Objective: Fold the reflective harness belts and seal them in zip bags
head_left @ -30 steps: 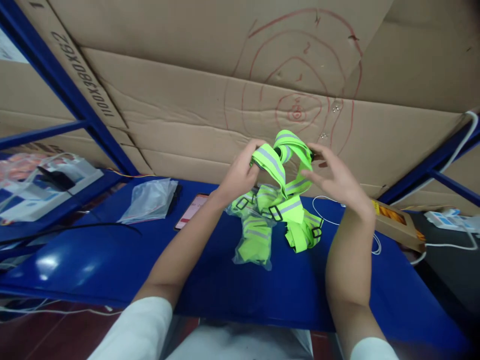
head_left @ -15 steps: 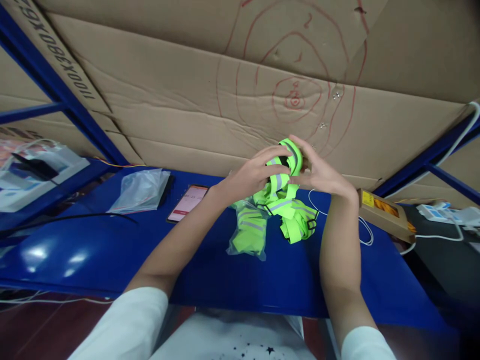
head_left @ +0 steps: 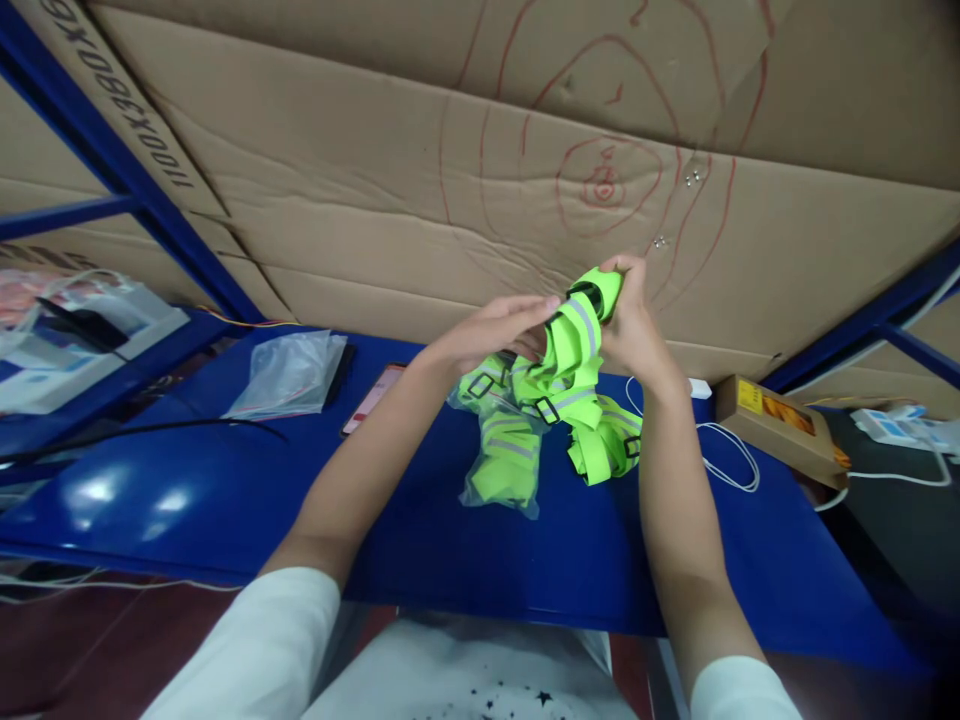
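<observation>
A fluorescent green reflective strap (head_left: pixel 576 330) with a silver stripe is bunched in loops above the table. My right hand (head_left: pixel 628 318) has its fingers closed round the top of the loops. On the left side of the bundle, my left hand (head_left: pixel 501 330) has its fingers stretched out, the tips against or very near the strap; its lower fingers are partly hidden. Below lie more green straps (head_left: pixel 604 440) with black buckles. Beside them is a clear plastic bag (head_left: pixel 506 465) with folded green strap inside.
Left on the blue table (head_left: pixel 420 560) lie an empty-looking plastic bag (head_left: pixel 289 370) and a phone (head_left: pixel 373 398), partly behind my left forearm. To the right are a white cable (head_left: pixel 739 465) and a cardboard box (head_left: pixel 780 425). A cardboard panel (head_left: pixel 360 190) with red rings stands behind.
My left fingers have come off the loops and straightened toward the left. My right hand has closed on the top of the strap, which now hangs longer and leans right.
</observation>
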Demonstrator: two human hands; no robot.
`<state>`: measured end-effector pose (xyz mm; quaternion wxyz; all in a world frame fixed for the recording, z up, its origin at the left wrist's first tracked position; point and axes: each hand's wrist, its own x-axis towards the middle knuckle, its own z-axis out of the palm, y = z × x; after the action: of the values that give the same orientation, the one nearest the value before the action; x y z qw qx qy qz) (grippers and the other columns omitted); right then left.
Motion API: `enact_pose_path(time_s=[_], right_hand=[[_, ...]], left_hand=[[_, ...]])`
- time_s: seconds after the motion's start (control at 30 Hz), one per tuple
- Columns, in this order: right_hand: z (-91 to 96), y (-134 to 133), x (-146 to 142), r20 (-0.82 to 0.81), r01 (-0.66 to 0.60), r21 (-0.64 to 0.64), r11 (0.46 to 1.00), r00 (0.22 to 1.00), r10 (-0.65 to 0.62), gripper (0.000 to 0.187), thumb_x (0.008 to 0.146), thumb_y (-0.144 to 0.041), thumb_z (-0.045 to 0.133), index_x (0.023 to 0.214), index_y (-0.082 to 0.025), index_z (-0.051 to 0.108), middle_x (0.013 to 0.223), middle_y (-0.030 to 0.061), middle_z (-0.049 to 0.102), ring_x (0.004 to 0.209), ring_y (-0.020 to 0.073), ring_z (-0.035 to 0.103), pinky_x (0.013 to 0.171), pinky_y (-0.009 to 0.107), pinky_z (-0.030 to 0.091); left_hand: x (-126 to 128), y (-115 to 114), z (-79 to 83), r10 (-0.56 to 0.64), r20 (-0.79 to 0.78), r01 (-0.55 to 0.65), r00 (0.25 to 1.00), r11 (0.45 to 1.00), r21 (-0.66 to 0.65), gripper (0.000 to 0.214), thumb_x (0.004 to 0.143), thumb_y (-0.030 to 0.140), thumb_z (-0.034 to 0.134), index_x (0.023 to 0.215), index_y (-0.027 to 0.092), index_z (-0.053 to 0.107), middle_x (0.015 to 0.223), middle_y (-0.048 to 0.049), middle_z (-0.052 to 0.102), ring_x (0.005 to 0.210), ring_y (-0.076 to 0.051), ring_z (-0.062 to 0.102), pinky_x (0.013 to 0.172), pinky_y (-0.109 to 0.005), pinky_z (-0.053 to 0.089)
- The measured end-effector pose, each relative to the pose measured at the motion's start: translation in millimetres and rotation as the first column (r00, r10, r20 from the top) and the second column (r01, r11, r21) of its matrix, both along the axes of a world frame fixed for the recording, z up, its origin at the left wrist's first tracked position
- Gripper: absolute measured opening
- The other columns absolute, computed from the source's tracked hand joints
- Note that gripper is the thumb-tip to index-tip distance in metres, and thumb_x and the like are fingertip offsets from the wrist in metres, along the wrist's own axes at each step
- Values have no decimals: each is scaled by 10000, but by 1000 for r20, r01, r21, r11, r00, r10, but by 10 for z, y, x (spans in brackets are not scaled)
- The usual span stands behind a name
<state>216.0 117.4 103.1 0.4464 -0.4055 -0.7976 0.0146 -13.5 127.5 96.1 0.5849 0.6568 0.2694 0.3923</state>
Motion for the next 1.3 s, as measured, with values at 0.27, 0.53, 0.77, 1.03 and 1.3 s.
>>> enact_pose_path(time_s=[0.27,0.53,0.77,1.03,1.3], right_hand=[[6,14,-41,133,9,93,996,991,-22,667,936,-372,659,1526,-230,381,1486,168,459,1439,330,447,1230,570,386],[80,-71,236,134,-47,-153,987,989,67,552,899,-597,716,1341,-278,632,1363,121,624,1349,341,554,1193,580,422],[76,-73,59,211,-107,-174,979,967,144,606,887,-564,739,1389,-243,629,1430,137,642,1349,343,588,1166,542,451],[164,-162,13,-1,-78,-207,975,997,80,319,924,-439,680,1171,-238,700,1157,59,760,1094,303,701,995,473,546],[218,-313,-130,12,-138,-192,972,990,143,287,973,-366,617,1225,-238,667,1197,68,732,1142,293,684,1029,470,540]], left_hand=[[36,33,-12,127,129,-132,984,991,35,569,721,324,877,1243,171,710,1251,-111,740,1039,-212,718,904,-324,567],[-106,247,-139,392,-92,-187,915,617,764,406,805,76,618,1196,177,659,1187,-95,718,1062,-215,679,961,-356,540],[-96,10,-3,427,-215,30,878,400,916,332,954,122,521,1267,181,614,1247,-116,654,1209,-245,604,1045,-375,488],[-169,-54,117,504,-133,-62,854,352,934,331,975,291,606,1290,191,588,1292,-114,659,1219,-271,620,1052,-386,486],[-93,-136,103,699,-196,41,688,233,972,347,905,270,651,1242,191,643,1245,-126,706,1133,-323,675,905,-397,511]])
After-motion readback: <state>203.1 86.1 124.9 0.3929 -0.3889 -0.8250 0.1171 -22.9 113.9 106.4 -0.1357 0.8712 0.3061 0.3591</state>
